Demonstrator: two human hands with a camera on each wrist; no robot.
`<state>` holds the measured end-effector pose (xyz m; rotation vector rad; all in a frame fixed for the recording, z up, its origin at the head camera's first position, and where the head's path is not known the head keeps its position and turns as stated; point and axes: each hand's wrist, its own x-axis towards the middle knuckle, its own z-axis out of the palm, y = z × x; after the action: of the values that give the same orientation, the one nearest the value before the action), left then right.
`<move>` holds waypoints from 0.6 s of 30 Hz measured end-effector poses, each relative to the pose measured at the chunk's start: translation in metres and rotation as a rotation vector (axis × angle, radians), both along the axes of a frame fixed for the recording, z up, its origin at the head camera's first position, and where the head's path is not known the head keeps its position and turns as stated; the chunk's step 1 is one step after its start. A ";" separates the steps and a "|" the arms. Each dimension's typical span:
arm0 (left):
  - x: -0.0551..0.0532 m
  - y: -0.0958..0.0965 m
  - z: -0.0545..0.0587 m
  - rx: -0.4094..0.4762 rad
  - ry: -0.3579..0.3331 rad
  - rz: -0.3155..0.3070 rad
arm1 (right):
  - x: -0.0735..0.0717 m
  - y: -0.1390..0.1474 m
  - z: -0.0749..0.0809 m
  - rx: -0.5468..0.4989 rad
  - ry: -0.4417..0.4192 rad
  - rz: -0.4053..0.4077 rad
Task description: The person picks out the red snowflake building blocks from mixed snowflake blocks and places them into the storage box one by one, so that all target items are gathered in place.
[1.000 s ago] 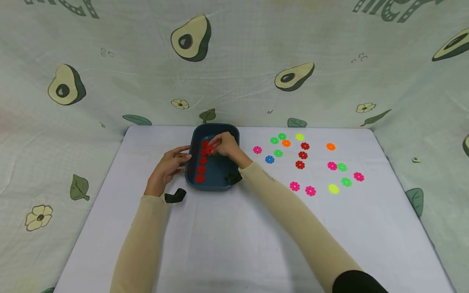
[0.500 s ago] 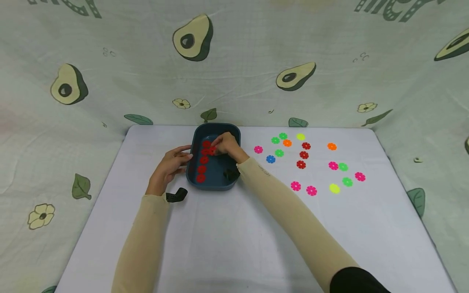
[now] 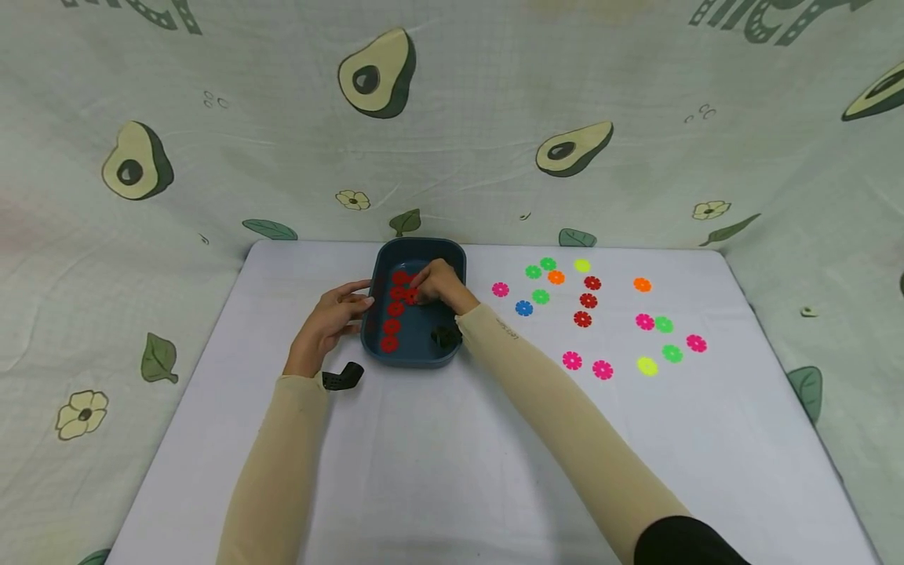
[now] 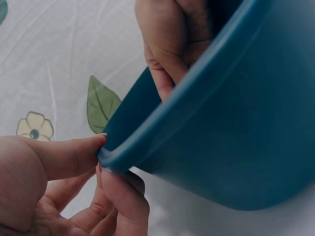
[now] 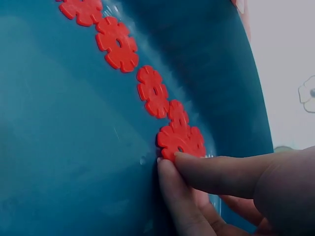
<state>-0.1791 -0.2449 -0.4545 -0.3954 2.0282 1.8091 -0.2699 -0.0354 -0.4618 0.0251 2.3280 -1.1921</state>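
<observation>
A dark blue plastic tray stands at the back left of the white table. My left hand holds its left rim, thumb and fingers pinching the edge in the left wrist view. Inside the tray, my right hand pinches a red flower-shaped disc between thumb and finger. This disc overlaps others at the end of a line of red notched discs along the tray's left side. Part of the held disc is hidden by the fingertips.
To the tray's right lie scattered notched discs: several pink discs, several green discs, orange discs, yellow discs, a blue disc and dark red discs. An avocado-print cloth hangs behind the table.
My right hand has brought the red disc slightly right and nearer, lower onto the discs in the tray. The left hand has kept its hold on the rim. The head view has shifted a little.
</observation>
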 end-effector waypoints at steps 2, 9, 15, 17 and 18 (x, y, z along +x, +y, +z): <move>0.000 0.000 0.001 0.001 0.000 -0.005 | -0.001 0.001 0.000 0.041 0.032 0.024; -0.002 0.002 -0.002 -0.002 -0.006 0.000 | 0.001 0.002 0.001 0.135 0.122 0.022; -0.003 0.002 -0.003 -0.007 -0.014 0.009 | 0.004 0.002 0.005 0.181 0.180 0.051; -0.002 0.001 -0.003 -0.010 -0.016 0.009 | 0.006 0.002 0.008 0.182 0.191 0.061; -0.001 0.000 -0.003 -0.013 -0.016 0.008 | 0.007 0.003 0.010 0.178 0.194 0.068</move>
<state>-0.1806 -0.2449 -0.4573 -0.4206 2.0312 1.7926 -0.2631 -0.0327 -0.4523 -0.1114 2.5767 -0.9893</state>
